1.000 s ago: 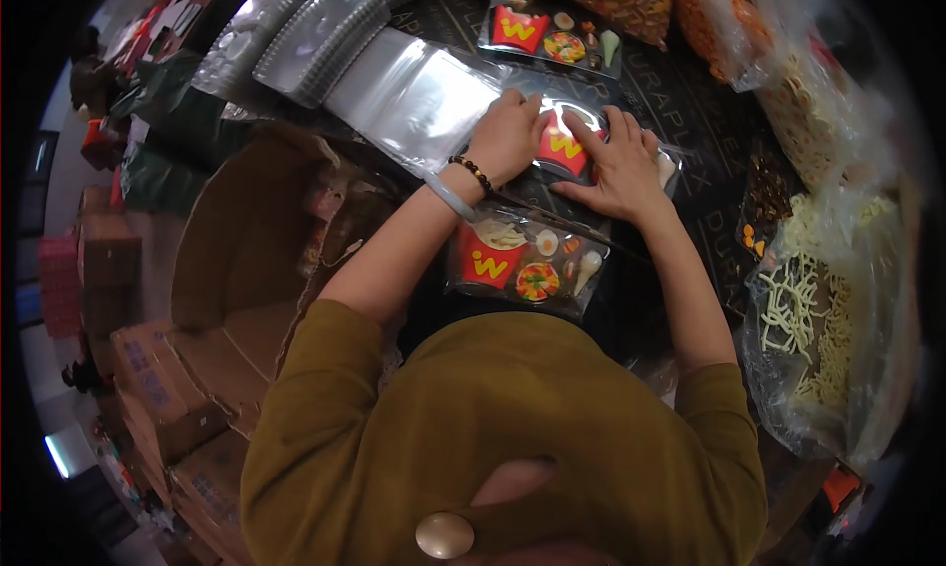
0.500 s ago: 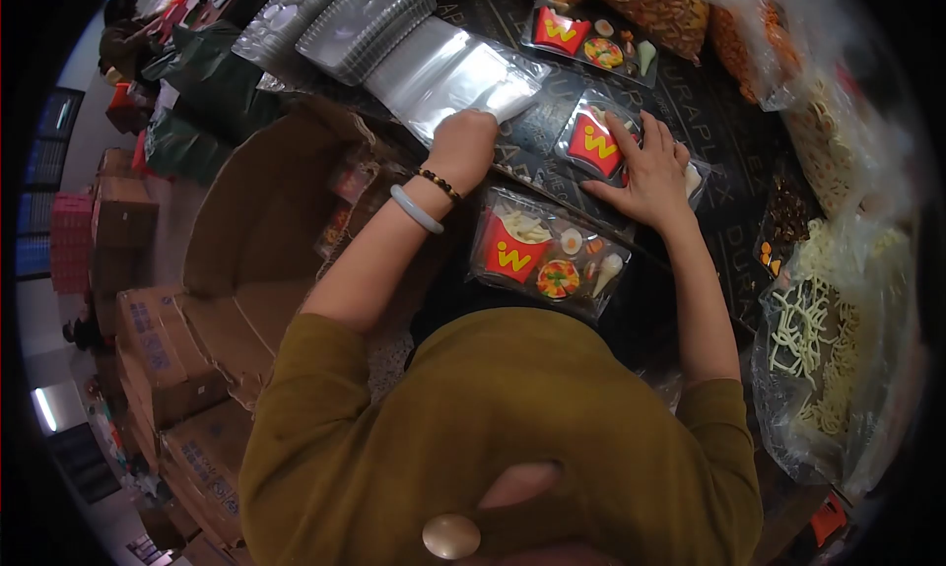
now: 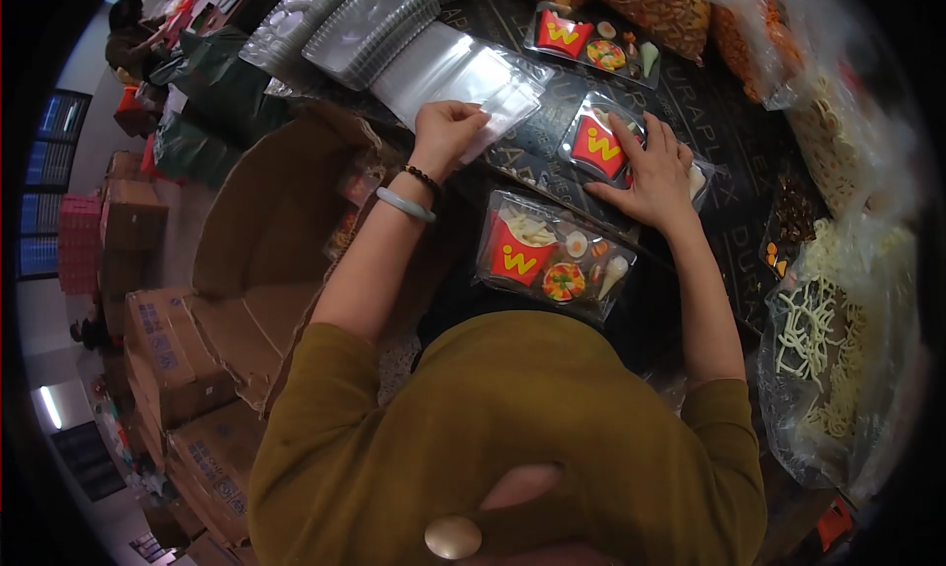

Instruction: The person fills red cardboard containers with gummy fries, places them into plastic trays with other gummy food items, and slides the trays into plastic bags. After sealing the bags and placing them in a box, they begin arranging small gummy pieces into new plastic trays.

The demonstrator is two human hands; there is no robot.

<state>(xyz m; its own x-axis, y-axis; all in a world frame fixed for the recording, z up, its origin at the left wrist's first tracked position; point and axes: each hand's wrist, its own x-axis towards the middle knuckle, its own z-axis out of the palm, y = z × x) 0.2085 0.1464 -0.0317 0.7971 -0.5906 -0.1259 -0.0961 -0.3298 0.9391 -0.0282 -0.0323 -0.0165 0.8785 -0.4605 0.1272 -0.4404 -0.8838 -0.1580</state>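
My left hand is closed in a pinch at the near edge of a stack of clear plastic bags, thumb and forefinger together on a bag's edge. Fingers spread, my right hand lies over a clear tray pack with a red fries box bearing a yellow mark; the hand covers most of its right part. Nearer my body is another pack, with fries, a small pizza, an egg and a cone-shaped piece. A third such pack lies at the far side of the table.
Nested clear plastic trays stand beyond the bags. Bags of small coloured pieces line the far edge, and an open bag of pale fries sits right. An open cardboard box is at left, near stacked cartons. Another person is far left.
My left hand has shifted slightly left and up, its fist turning into a visible pinch at the bags. My right hand stays on the pack. The whole view has shifted slightly.
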